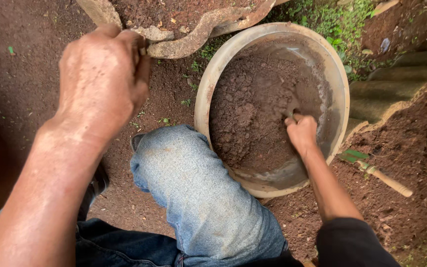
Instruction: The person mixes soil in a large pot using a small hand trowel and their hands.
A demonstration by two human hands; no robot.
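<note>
On the bare reddish-brown earth sits a wide, round, beige basin [208,84], its rim smeared with dirt and its hollow heaped with crumbly grey-brown soil [253,109]. Down inside it, the right hand [301,132] is clenched around a thin stick-like handle, whose far end is buried in the soil and blurred, so what kind of tool it is cannot be told. The left hand [102,79] is raised close to the camera, fingers curled at the edge of a broken, curved slab of grey concrete [193,37] that holds more dirt; whether it grips anything cannot be told. Between the arms, a bent knee in faded blue denim [193,188] presses just beside the basin's near rim. To the right, a pale wooden stick [389,180] lies on the ground with a green leaf [354,155] at its upper end.
</note>
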